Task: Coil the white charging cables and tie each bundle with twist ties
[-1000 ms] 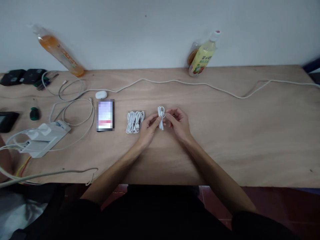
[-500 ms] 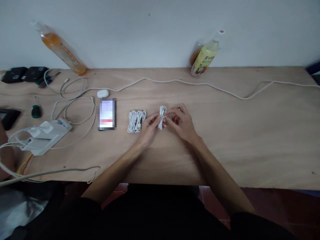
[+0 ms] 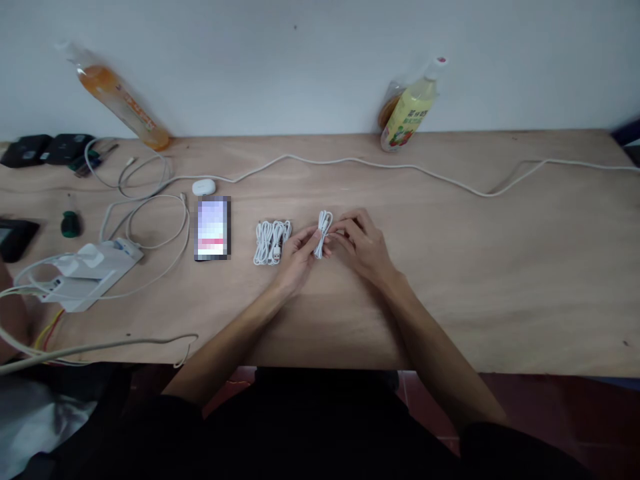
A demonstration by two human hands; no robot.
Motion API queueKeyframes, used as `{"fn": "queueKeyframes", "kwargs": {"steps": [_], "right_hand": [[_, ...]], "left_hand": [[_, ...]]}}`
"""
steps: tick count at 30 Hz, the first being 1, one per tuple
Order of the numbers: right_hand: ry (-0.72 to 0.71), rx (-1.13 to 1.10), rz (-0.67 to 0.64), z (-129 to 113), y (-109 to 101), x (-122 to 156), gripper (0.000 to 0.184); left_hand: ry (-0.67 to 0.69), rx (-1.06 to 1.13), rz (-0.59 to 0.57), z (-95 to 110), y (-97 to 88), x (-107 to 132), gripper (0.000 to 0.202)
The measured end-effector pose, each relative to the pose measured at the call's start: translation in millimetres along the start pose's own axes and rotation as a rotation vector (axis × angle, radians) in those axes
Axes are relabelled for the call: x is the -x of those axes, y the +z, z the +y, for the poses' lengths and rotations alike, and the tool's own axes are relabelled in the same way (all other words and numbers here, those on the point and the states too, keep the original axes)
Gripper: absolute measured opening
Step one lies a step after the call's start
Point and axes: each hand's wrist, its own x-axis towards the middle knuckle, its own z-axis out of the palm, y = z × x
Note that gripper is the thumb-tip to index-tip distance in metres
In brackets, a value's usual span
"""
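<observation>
A white cable, folded into a slim upright bundle, is pinched in my left hand near the middle of the table. My right hand is at the bundle's right side, its thumb and fingertips closed on the cable around its middle; the exact grip is partly hidden. Just left of my left hand, more bundled white cables lie side by side, with a USB plug showing at their lower end.
A phone and a white earbud case lie to the left. Farther left are a power strip with cords and a green-handled screwdriver. Two bottles, orange and yellow, stand by the wall. A long white cord crosses behind.
The cable bundle tilts slightly more to the right at its top, still in my left hand. My right fingers have curled a little around its middle. The other things stay put.
</observation>
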Motion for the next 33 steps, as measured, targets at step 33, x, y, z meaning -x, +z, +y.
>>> {"fn": "queueKeyframes", "kwargs": {"steps": [33], "right_hand": [[0.226,-0.285,-0.074,-21,-2,-8,0.018]], "left_hand": [[0.290,-0.436,-0.041,2,-5.3,0,0.038]]}}
